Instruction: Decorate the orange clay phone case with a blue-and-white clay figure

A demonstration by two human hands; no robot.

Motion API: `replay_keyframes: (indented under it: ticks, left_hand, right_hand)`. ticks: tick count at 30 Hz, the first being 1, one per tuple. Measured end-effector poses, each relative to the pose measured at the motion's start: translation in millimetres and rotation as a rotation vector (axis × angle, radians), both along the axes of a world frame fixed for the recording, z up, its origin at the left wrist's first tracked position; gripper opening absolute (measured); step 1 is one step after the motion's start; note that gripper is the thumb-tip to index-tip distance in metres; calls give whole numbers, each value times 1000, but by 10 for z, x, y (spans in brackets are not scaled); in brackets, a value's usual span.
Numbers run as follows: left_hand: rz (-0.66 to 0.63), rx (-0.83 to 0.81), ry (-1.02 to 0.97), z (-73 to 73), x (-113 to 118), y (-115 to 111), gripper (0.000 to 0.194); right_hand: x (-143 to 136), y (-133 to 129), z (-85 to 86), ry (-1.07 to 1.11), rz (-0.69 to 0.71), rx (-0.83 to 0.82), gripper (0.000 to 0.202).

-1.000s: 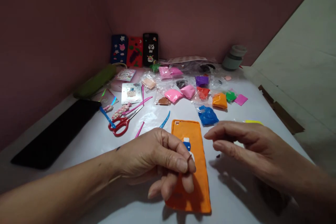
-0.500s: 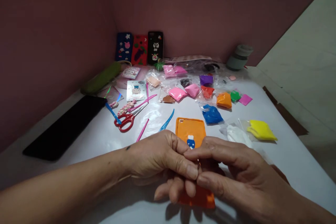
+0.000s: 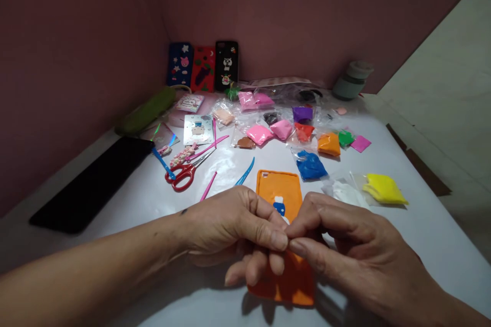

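Since fingertips block the view, can't tell what, if anything, sits between them. Left to right: red-handled metal scissors (image 3: pixel 184 178) lying flat, then a slim pink plastic stick (image 3: pixel 209 185). Left hand (image 3: pixel 238 225): thumb and forefinger pinched together, other fingers loosely curled above the work. Curved blue plastic tool (image 3: pixel 245 171) lies just beyond it. Flat orange rectangular case with a clay-like skin (image 3: pixel 282 182) lies on the white table (image 3: pixel 441 245), partly hidden below both hands. Handling, my guess: light, a bit bendy, matte so not slippery; skin would dent under a fingertip. Hold by the long side edges, flat support underneath. Keep off the small blue-and-white figure (image 3: pixel 279 206) mid-case; likely soft, smears easily. Right hand (image 3: pixel 356 245): thumb and forefinger meet the left's fingertips; can't tell how tightly closed. Bagged yellow clay lump (image 3: pixel 385 189) beyond it.
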State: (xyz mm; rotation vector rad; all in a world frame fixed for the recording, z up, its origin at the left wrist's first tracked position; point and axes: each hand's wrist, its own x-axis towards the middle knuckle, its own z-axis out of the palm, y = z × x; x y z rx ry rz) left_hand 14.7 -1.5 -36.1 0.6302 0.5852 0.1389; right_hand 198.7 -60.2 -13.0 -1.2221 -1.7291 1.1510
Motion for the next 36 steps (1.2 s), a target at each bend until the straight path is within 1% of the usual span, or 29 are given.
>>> replay_keyframes:
  ticks: [3, 9, 14, 19, 23, 26, 28, 32, 36]
  left_hand:
    - [10, -7, -12, 12, -6, 18, 13]
    - [13, 24, 2, 19, -19, 50, 17]
    - [22, 50, 19, 37, -22, 36, 16]
    - [22, 121, 75, 116, -2, 12, 18]
    - [68, 250, 165, 157, 16, -34, 21]
    - [98, 293, 238, 145, 22, -71, 17]
    - [95, 316, 261, 129, 25, -86, 15]
    - [66, 367, 240, 119, 29, -91, 15]
    - [63, 339, 225, 132, 21, -71, 9]
  right_hand:
    - [19, 6, 11, -22, -48, -37, 16]
    - [43, 47, 16, -12, -17, -118, 26]
    - [52, 51, 9, -5, -56, -197, 32]
    - [57, 51, -2, -23, -101, -246, 36]
    - [50, 59, -4, -32, -108, -293, 37]
    - [47, 57, -5, -53, -111, -302, 38]
    - [45, 52, -9, -53, -101, -308, 37]
    - [42, 57, -28, -51, -92, -339, 38]
    - [66, 66, -36, -30, -98, -348, 43]
